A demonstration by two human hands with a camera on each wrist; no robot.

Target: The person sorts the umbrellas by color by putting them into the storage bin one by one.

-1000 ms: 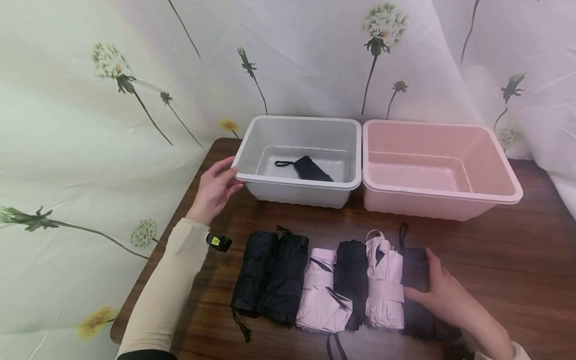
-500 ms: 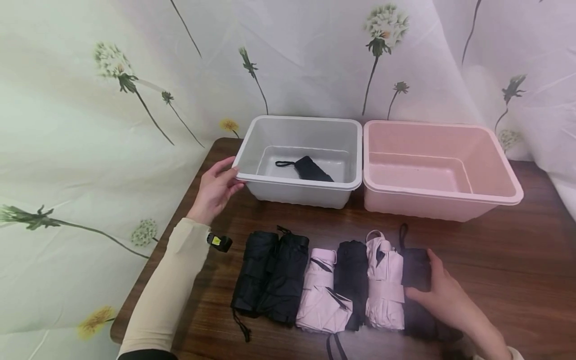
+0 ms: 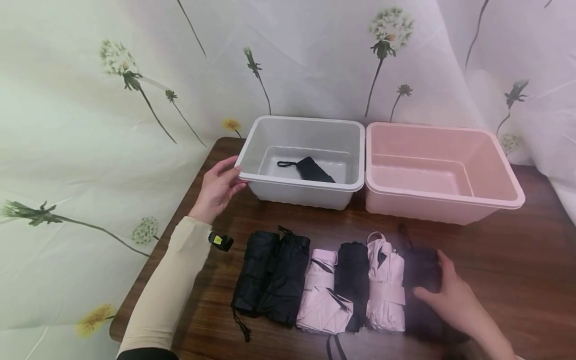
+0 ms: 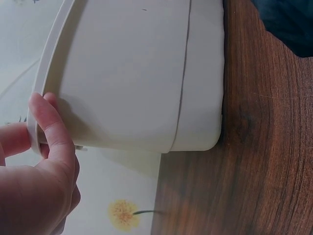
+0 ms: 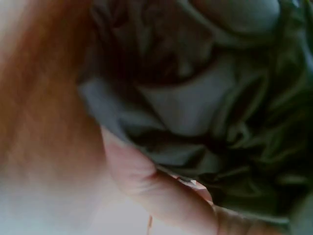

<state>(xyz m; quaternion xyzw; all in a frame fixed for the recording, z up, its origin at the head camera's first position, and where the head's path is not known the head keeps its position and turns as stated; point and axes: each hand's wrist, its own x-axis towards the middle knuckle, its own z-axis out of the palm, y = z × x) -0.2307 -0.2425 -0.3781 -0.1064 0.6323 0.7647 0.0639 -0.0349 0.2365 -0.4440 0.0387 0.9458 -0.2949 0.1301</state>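
Observation:
My left hand [image 3: 216, 192] pinches the left front corner of the grey bin [image 3: 297, 194], thumb over the rim and fingers beneath it. The left wrist view shows those fingers curled on the rim, beside the bin's outer wall [image 4: 127, 73]. At the right end of a row of folded umbrellas, my right hand [image 3: 459, 302] grips a black folded umbrella [image 3: 423, 270] across its width. That umbrella's dark, crumpled cloth [image 5: 186, 107] fills much of the blurred right wrist view. To its left lies a pale pink folded umbrella [image 3: 386, 292]. One small black pouch-like item [image 3: 314, 170] with a loop rests inside the grey bin.
A pink bin [image 3: 418, 209] stands right against the grey one. Further left in the row are a black umbrella [image 3: 352, 265], another pale pink umbrella [image 3: 321, 305] and two more black umbrellas [image 3: 284, 280]. All sit on a dark wooden table [image 3: 508, 265] before a flowered cloth [image 3: 315, 60].
My right hand has shifted slightly right with the black umbrella, drawing it away from the pale pink one. The left hand stays on the grey bin's rim.

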